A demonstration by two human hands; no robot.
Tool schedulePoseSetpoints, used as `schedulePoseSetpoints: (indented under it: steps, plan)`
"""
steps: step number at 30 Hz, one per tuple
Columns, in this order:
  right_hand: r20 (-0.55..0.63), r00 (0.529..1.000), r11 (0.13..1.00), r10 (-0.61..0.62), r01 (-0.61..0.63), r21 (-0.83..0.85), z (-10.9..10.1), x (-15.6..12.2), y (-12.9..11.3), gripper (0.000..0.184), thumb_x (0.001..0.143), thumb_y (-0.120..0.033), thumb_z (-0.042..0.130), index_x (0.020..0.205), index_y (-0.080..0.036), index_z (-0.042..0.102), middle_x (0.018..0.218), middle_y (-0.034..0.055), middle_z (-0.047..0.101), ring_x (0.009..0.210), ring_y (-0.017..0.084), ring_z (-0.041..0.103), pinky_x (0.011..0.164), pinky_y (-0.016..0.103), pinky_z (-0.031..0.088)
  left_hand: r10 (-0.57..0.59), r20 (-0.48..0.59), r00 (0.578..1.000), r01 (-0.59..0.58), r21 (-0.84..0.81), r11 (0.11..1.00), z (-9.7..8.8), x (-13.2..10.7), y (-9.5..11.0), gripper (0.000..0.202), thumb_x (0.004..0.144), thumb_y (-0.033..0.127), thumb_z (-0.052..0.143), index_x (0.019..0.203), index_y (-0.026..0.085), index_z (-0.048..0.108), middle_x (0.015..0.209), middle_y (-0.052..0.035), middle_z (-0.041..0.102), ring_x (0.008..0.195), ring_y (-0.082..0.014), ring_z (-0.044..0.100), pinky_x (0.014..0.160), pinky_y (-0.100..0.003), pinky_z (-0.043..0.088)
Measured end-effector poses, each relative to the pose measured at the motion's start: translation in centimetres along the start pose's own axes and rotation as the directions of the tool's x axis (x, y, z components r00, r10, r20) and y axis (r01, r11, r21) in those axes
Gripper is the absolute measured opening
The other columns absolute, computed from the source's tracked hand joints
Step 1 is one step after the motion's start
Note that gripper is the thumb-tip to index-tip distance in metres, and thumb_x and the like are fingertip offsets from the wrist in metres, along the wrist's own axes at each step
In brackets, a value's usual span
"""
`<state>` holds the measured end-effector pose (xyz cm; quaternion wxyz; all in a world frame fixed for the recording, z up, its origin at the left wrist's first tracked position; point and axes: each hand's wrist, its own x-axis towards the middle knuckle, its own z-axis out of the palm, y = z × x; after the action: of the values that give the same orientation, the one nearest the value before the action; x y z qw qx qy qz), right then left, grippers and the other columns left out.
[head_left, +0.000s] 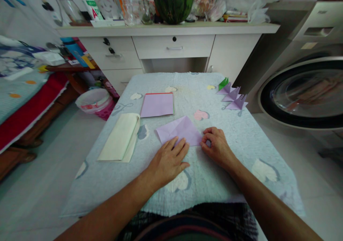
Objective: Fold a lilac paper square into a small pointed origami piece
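A folded lilac paper point(180, 129) lies on the cloth-covered table point(214, 169) in front of me. My left hand point(168, 160) rests flat on its near left edge with the fingers stretched out. My right hand point(216, 145) has its fingers curled and pinches the paper's right corner. A stack of square papers point(157, 104), lilac on top with a red edge showing, sits farther back. A cream folded sheet point(122, 136) lies to the left.
Several folded lilac paper shapes and a green one point(232, 95) sit at the table's far right. A white desk with drawers point(171, 46) stands behind, holding a cut watermelon point(174, 1). A washing machine point(305, 91) is at right, a pink bin point(95, 102) at left.
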<state>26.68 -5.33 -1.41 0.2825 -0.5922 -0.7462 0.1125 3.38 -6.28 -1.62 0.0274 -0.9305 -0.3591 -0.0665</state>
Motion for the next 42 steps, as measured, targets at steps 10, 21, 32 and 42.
schedulePoseSetpoints:
  steps: [10, 21, 32, 42]
  plan:
    - [0.012, 1.0, 1.0, 0.004, -0.004, -0.028, 0.0, -0.3, 0.4, 0.009, 0.075, -0.015, 0.06, 0.082, -0.02, 0.057, 0.103, 0.0114, 0.056, 0.101, 0.028, 0.051, 0.089, 0.046, 0.04, -0.066, 0.009, 0.998, 0.066, -0.038, 0.997, -0.9, 0.2, 1.4, 0.07, 0.086, 0.064, 0.052, 0.142, 0.023, 0.044, 0.145, -0.01, 0.048, 0.134, -0.0337, 0.04, 0.11, -0.047, 0.033]
    - [-0.027, 0.999, 0.982, 0.036, -0.03, 0.188, -1.2, -0.2, 1.0, 0.034, 0.063, -0.003, 0.043, 0.09, -0.023, 0.049, 0.098, 0.0072, 0.054, 0.1, 0.025, 0.051, 0.093, 0.044, 0.04, -0.106, 0.011, 0.994, 0.106, -0.029, 0.994, -1.1, 0.5, 2.2, 0.07, 0.086, 0.066, 0.05, 0.142, 0.024, 0.044, 0.143, -0.0113, 0.048, 0.134, -0.0367, 0.037, 0.109, -0.05, 0.032]
    - [0.029, 0.999, 0.996, -0.015, 0.013, 0.09, -1.0, -0.7, 0.2, 0.016, 0.071, -0.01, 0.058, 0.083, -0.021, 0.058, 0.111, 0.0099, 0.052, 0.108, 0.028, 0.046, 0.096, 0.047, 0.04, -0.114, 0.019, 0.993, 0.114, -0.029, 0.993, -0.9, 0.5, 2.3, 0.071, 0.086, 0.065, 0.051, 0.142, 0.023, 0.043, 0.143, -0.012, 0.047, 0.135, -0.0364, 0.037, 0.109, -0.051, 0.032]
    - [0.029, 0.999, 0.999, -0.021, 0.02, 0.031, -0.7, -0.5, 0.5, 0.012, 0.071, -0.008, 0.058, 0.074, -0.02, 0.059, 0.109, 0.0109, 0.054, 0.105, 0.029, 0.047, 0.094, 0.05, 0.041, -0.125, 0.006, 0.992, 0.125, -0.012, 0.992, -0.5, 0.4, 2.5, 0.073, 0.084, 0.065, 0.052, 0.143, 0.023, 0.042, 0.145, -0.0136, 0.045, 0.136, -0.0378, 0.036, 0.109, -0.052, 0.031]
